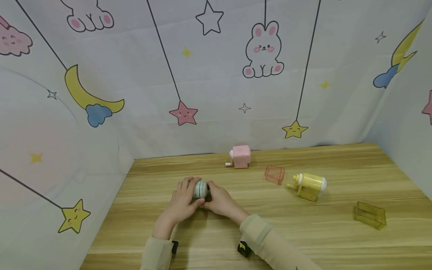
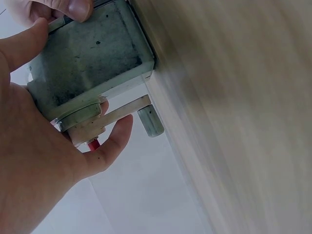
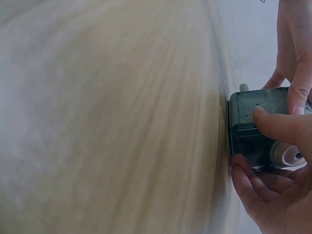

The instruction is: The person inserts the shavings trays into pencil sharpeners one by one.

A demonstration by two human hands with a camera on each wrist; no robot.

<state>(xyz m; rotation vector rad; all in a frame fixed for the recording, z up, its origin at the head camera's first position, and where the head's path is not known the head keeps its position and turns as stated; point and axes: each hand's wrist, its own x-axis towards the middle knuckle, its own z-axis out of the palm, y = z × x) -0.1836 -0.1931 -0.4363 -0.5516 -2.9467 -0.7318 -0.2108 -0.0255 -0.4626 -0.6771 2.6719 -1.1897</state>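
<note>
A pale green hand-crank pencil sharpener [image 1: 200,189] stands at the left part of the wooden table, between my two hands. My left hand [image 1: 182,203] grips its body from the left, fingers over the far side and thumb near. In the left wrist view the sharpener's crank arm [image 2: 119,110] sticks out past my fingers, with a green knob [image 2: 151,121] at its end. My right hand [image 1: 221,201] holds the opposite end, its thumb and fingers around a dark part of the sharpener [image 3: 249,144] in the right wrist view.
A pink crank sharpener [image 1: 241,156] stands near the back edge. To the right are a clear orange-red drawer [image 1: 274,174], a yellow sharpener [image 1: 310,186] and a clear yellow drawer [image 1: 369,215]. Printed cloth [image 1: 216,82] hangs behind the table.
</note>
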